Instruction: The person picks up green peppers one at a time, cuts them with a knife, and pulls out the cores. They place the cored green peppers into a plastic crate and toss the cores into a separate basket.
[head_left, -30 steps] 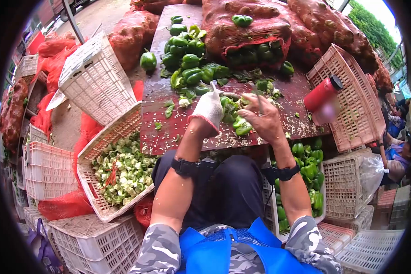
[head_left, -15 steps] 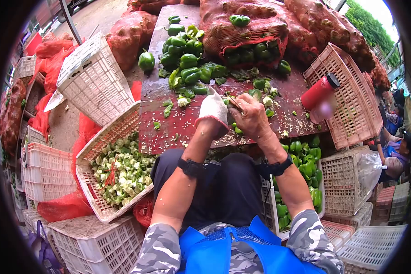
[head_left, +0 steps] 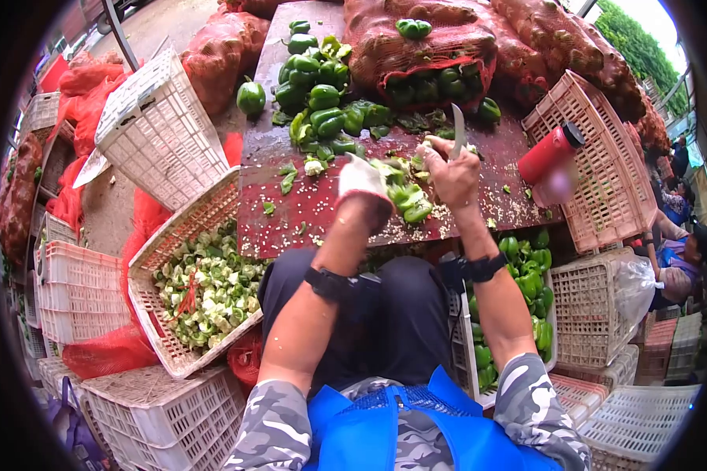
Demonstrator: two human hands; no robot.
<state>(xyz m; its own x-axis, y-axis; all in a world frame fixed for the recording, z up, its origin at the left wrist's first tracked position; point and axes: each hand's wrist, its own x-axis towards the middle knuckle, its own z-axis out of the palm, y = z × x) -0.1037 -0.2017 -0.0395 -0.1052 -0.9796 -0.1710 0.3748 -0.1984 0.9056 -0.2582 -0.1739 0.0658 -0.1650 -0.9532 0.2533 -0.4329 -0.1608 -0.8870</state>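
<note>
My right hand (head_left: 454, 174) is closed around a knife (head_left: 458, 129), its curved blade pointing up and away from me. My left hand (head_left: 361, 180), in a white glove with a red cuff, is smeared by motion, so I cannot tell what its fingers hold. Cut green pepper pieces (head_left: 413, 206) lie between the two hands, by the gloved fingertips. Pale pepper cores and scattered seeds surround them on the red tabletop (head_left: 279, 224). Beyond my left hand rises a pile of whole green peppers (head_left: 326, 122).
A red mesh sack (head_left: 416, 59) of peppers lies open at the table's back. A red bottle (head_left: 551, 153) stands at the right, by a tilted crate (head_left: 597, 165). A crate of pepper cores (head_left: 145, 302) is at my left, another of peppers (head_left: 555, 334) at my right. Someone (head_left: 679, 263) sits far right.
My hands have moved apart; the knife blade now points up. Cut pepper pieces now show between the hands, where the hands met before.
</note>
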